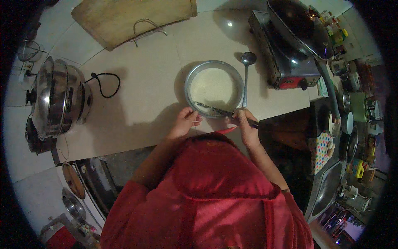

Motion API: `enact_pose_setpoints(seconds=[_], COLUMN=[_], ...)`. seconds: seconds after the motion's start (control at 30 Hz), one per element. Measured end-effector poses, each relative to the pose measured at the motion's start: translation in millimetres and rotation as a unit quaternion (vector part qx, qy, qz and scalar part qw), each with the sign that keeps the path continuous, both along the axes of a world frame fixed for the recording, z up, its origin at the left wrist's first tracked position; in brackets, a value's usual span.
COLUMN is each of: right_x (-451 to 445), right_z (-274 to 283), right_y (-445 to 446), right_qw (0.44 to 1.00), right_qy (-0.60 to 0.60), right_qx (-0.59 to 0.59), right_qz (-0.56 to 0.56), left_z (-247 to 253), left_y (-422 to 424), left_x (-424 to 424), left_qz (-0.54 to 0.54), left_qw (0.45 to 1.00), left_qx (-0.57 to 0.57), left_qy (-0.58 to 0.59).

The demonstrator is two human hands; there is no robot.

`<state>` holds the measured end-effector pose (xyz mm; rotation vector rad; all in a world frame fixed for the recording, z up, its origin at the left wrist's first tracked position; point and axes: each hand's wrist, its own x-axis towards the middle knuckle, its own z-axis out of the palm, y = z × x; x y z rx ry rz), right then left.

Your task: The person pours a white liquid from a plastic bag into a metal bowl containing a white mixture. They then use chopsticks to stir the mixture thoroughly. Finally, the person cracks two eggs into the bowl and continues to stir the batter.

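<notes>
A round metal pot (188, 84) stands on the counter before me, with a pale, creamy liquid (213, 85) in it. My right hand (247, 126) grips a pair of dark chopsticks (217, 109) slanting over the near rim. Their far tips reach the liquid near the pot's left side. At the near left rim is my left hand (186, 123), thumb and fingers bent; whether it grips the rim cannot be told. A metal ladle (248, 58) lies right of the pot, its handle running towards my right hand.
A gas stove (283, 62) with a large dark wok (298, 25) stands at the back right. On the left sits a lidded steel electric pot (49, 99), a black cord (119, 84) beside it. A wooden board (133, 18) leans at the back behind a wire stand (146, 20).
</notes>
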<state>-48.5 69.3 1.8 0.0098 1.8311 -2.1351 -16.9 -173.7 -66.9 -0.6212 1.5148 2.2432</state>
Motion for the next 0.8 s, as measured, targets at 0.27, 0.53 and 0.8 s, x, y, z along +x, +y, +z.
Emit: enact_pose_setpoints(seconds=[0.27,0.53,0.8], right_x=[6,2,-6], right_z=[28,46,45], right_y=[6,10,15], right_qw=[0.947,0.89,0.921], right_qy=[0.262,0.357,0.319], right_qx=[0.144,0.164,0.144], right_qz=[0.115,0.232,0.171], left_z=[13,8,20], left_y=[-3,1,2], left_x=[7,4,3], left_qz=[-0.003,0.004,0.005], left_qw=[1.0,0.999,1.0], left_qx=[0.027,0.034,0.011], left_qy=[0.007,0.021,-0.015])
